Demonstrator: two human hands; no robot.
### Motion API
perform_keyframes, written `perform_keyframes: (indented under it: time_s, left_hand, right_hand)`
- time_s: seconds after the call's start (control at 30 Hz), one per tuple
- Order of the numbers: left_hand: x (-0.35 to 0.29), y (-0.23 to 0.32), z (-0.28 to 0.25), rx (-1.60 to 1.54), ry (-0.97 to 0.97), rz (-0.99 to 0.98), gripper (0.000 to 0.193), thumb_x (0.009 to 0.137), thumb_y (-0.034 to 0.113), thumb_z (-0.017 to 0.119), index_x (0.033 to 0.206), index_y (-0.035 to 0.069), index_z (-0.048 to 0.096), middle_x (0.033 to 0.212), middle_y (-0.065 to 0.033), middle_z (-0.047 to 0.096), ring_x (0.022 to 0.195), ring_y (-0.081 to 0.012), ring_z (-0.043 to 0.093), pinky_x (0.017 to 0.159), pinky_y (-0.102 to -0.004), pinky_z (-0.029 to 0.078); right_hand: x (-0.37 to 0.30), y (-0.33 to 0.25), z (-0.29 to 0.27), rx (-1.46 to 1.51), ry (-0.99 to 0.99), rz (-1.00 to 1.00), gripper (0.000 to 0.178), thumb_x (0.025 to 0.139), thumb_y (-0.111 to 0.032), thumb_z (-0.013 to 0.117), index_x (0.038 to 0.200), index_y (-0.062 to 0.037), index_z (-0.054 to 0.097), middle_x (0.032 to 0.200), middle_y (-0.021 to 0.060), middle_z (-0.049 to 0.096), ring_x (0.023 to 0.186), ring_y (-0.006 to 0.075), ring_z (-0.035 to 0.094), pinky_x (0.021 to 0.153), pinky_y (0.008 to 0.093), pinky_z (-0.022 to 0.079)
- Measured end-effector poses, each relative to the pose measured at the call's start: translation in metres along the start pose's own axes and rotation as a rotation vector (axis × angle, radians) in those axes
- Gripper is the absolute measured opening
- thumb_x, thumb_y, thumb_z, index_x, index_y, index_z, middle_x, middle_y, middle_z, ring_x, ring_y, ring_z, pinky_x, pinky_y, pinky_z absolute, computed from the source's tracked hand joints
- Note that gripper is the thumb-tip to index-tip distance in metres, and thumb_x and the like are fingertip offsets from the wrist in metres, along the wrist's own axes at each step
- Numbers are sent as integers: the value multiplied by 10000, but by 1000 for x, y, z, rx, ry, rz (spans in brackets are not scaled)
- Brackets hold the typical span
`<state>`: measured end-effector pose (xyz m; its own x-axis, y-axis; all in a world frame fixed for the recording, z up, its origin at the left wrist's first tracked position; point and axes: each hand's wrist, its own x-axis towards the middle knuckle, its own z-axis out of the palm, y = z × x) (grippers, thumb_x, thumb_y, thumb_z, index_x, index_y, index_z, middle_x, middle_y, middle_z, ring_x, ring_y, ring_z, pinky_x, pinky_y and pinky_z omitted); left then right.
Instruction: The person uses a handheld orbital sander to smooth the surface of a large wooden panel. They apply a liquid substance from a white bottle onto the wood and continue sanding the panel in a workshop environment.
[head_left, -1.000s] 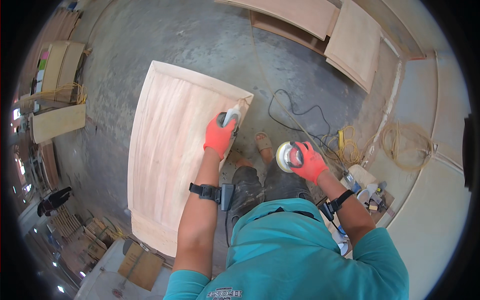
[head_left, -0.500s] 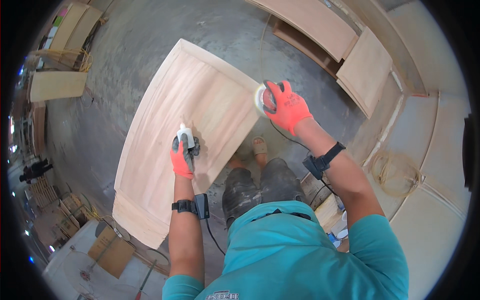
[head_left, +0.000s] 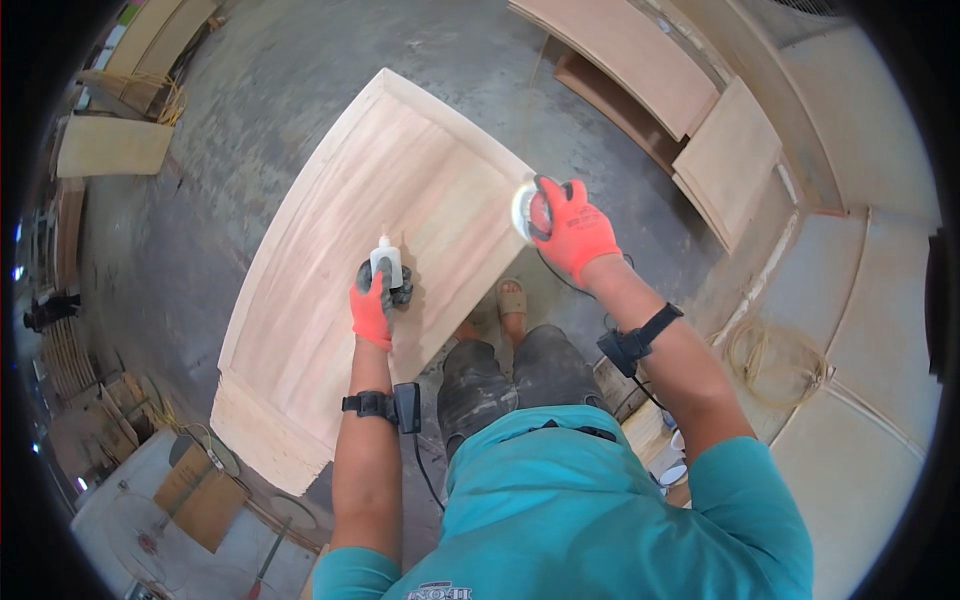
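A large pale wooden panel (head_left: 300, 280) with a framed border lies in front of me, tilted across the view. My left hand (head_left: 372, 308), in a red and dark grey glove, is closed round a white squeeze bottle (head_left: 387, 264) with its nozzle up, above the middle of the panel. My right hand (head_left: 580, 238), gloved alike, grips a round red tool with a white disc face (head_left: 522, 212) at the panel's right corner. From this angle I cannot tell whether the disc touches the wood.
More wooden panels (head_left: 725, 160) are stacked at the far right near a wall. A coiled pale hose (head_left: 775, 360) lies at the right. Sheets of board (head_left: 115, 147) stand at the far left. Cardboard (head_left: 200, 497) lies at the lower left. A dark cable (head_left: 565, 278) hangs below my right hand.
My left hand and the bottle have shifted slightly right and up over the panel. The right hand has moved slightly down with the tool. The whole view has also turned a little.
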<state>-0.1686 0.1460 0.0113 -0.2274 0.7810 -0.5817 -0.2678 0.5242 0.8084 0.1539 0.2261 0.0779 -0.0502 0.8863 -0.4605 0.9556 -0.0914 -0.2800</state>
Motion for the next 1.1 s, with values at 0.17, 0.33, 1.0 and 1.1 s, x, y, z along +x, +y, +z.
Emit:
perform_keyframes:
  time_s: [0.17, 0.33, 1.0, 1.1]
  left_hand:
    - [-1, 0, 1, -34, -11, 8, 385, 1006, 362, 659, 1135, 5, 591, 827, -95, 659, 602, -161, 580, 538, -298, 439]
    - [0, -1, 4, -20, -38, 17, 378, 1015, 354, 646, 1154, 7, 589, 835, -104, 663, 611, -164, 583, 543, -299, 453]
    - [4, -6, -1, 41, -141, 44, 342, 1050, 359, 597, 1155, 34, 594, 872, -100, 664, 684, -162, 604, 566, -277, 458]
    - [5, -8, -1, 38, -132, 56, 343, 1049, 354, 598, 1162, 31, 591, 872, -101, 665, 679, -162, 605, 570, -279, 463]
  right_hand:
    - [2, 25, -7, 90, 55, 140, 844, 835, -328, 775, 1560, -236, 351, 1530, 249, 366, 1183, 418, 632, 1003, 458, 529]
    - [-6, 33, -6, 66, 26, 100, 832, 828, -343, 779, 1545, -233, 371, 1508, 226, 389, 1184, 410, 628, 986, 463, 534]
    - [-31, 61, 142, 1295, 341, 565, 766, 840, -232, 831, 1481, -102, 432, 1430, 141, 543, 1305, 278, 548, 1063, 394, 466]
    - [-33, 74, 134, 988, 519, 392, 782, 822, -245, 826, 1486, -108, 436, 1423, 161, 515, 1268, 332, 576, 1027, 432, 497]
